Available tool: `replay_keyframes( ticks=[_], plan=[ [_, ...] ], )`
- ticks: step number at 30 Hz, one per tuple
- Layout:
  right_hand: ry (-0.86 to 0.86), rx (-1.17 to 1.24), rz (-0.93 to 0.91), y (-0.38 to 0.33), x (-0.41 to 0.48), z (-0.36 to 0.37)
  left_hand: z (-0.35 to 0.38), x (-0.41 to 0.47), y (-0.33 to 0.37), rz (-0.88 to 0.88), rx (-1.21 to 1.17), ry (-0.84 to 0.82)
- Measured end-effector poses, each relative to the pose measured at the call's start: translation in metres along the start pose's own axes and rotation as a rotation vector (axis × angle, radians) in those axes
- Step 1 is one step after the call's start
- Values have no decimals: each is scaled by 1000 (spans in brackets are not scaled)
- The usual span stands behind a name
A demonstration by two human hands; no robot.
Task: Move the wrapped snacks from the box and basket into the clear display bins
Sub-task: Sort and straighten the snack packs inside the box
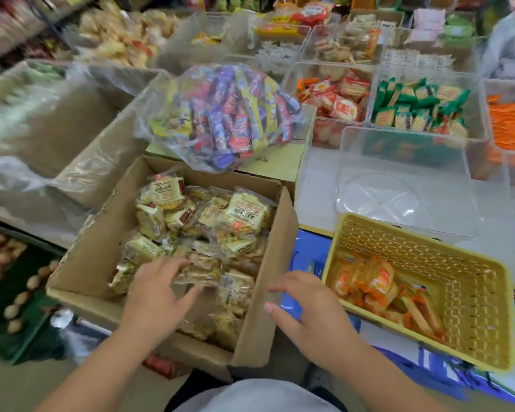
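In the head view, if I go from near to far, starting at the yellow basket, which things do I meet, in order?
yellow basket holding orange-wrapped snacks → empty clear bin → green-wrapped snacks in their own clear bin → pale packets in a farther bin

Bare arms point(101, 367) are seen up to the elbows, each ending in a bare hand, the left hand point(158, 295) and the right hand point(306, 310), a light grey piece of clothing point(250, 396) is seen low in the middle, and a dark bit of clothing point(335, 398) is glimpsed at its edge.
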State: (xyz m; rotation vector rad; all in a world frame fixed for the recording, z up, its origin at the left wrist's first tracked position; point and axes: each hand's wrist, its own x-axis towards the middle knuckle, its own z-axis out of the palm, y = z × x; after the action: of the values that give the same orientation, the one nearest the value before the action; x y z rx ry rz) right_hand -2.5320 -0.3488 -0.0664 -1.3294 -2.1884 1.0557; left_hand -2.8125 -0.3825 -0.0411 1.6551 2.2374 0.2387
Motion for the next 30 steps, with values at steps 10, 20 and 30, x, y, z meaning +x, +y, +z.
replay_keyframes(
  ticks=[10,20,30],
  plan=[
    [41,575,729,-90,75,105,-44,84,-172,207,378,-29],
    [165,320,1046,-86,103,156,-46,95,-196,303,177,-94],
    [-124,422,1143,-98,126,176,-41,94,-208,370,157,-120]
  ],
)
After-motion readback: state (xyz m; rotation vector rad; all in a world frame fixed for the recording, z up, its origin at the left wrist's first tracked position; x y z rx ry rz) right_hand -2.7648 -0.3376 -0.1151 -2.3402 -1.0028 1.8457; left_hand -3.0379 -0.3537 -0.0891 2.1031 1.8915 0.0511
